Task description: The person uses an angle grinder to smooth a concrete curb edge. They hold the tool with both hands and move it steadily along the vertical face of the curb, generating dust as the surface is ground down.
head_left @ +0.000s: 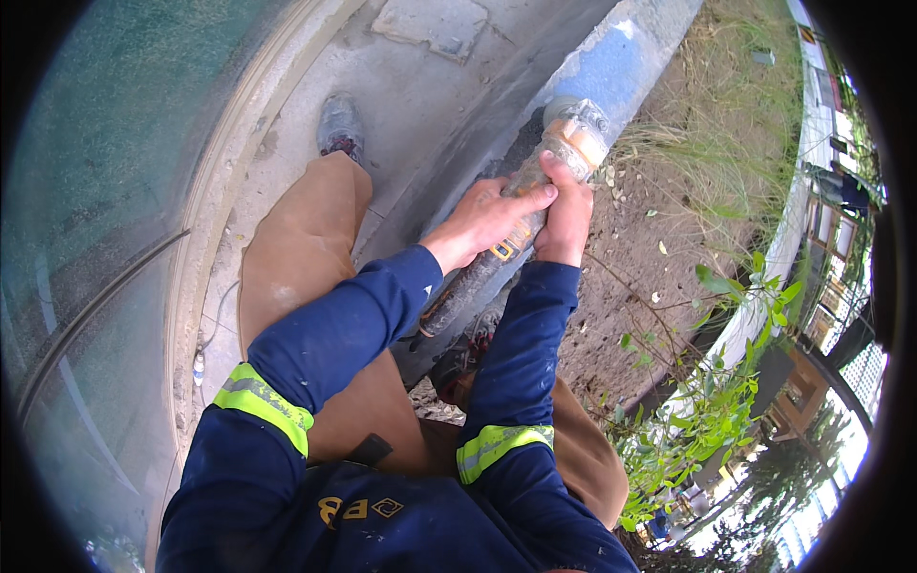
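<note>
A pale, dusty floor (406, 134) is bordered on the left by a light-coloured edging (212, 191), beyond which a greenish, glassy surface (105, 181) is seen. On the right, brown soil (621, 329) is partly covered by grass (712, 181) and bounded by a pale strip (810, 162); leafy branches (707, 435) are lit by daylight.

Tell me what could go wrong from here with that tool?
The power tool could skid along the grey ledge, where its head appears to rest. The right grip, ungloved and close to that head, might get scraped. If the tool dropped, its rear end could hit the dark shoe near it.
</note>
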`<state>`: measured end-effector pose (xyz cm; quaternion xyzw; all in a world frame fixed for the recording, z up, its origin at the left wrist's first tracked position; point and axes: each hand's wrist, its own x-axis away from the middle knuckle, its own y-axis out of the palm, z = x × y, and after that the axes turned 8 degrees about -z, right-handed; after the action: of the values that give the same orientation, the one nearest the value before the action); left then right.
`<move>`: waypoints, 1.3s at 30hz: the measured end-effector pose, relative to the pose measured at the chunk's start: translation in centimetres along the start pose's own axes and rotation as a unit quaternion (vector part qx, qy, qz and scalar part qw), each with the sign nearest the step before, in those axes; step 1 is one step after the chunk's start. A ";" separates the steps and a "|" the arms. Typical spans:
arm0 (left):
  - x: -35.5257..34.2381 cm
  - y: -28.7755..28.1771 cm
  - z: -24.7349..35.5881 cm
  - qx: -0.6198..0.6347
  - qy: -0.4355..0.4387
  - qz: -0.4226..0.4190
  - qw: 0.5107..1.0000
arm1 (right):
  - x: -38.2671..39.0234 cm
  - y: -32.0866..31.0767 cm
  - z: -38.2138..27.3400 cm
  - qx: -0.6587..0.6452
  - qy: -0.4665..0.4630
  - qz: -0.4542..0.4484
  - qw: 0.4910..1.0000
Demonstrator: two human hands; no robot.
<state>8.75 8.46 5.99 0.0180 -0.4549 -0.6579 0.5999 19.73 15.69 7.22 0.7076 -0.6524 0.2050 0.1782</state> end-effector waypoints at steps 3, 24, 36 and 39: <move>0.0 0.2 0.2 0.004 0.000 -0.004 1.000 | -0.1 -0.1 -0.2 0.008 -0.004 0.002 1.000; 0.1 0.3 0.2 0.020 -0.001 0.010 1.000 | 0.0 0.9 -1.0 0.017 -0.002 -0.014 1.000; -0.3 -0.1 0.1 0.018 -0.001 -0.006 1.000 | -0.4 0.3 -0.5 -0.008 0.000 -0.012 1.000; 0.0 0.3 0.4 0.016 0.008 0.008 1.000 | -0.4 0.4 -0.6 -0.006 -0.001 -0.025 1.000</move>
<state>8.76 8.70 6.44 0.0292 -0.4608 -0.6455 0.6084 19.25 16.28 7.51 0.7230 -0.6354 0.1963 0.1870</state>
